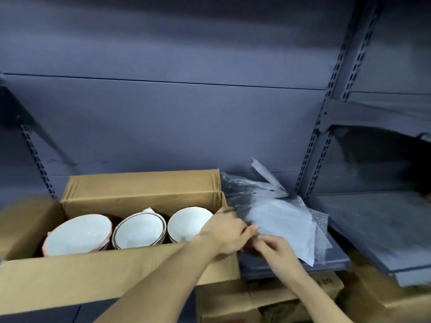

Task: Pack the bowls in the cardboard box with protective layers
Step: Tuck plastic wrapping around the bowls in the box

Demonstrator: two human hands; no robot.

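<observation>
Bowls in box, hands at wrap pile

Grey-blue metal shelving [163,124] fills the view, with slotted uprights at left and right. Open brown cardboard box [116,273] sits on the shelf at left, flaps folded outward. Pile of clear bubble wrap and pale plastic sheets [282,220] lies on the shelf, touching the box's right end. A closed brown carton [256,299] sits below the shelf edge. Three white ceramic bowls [138,231] stand tilted in a row inside the box; a white sheet corner shows behind the middle one. Left hand [224,231] reaches over the box's right end, thumb and fingers pinching the pile's near edge. Right hand [277,250] meets it there, fingers curled; its grip is too blurred to tell.
</observation>
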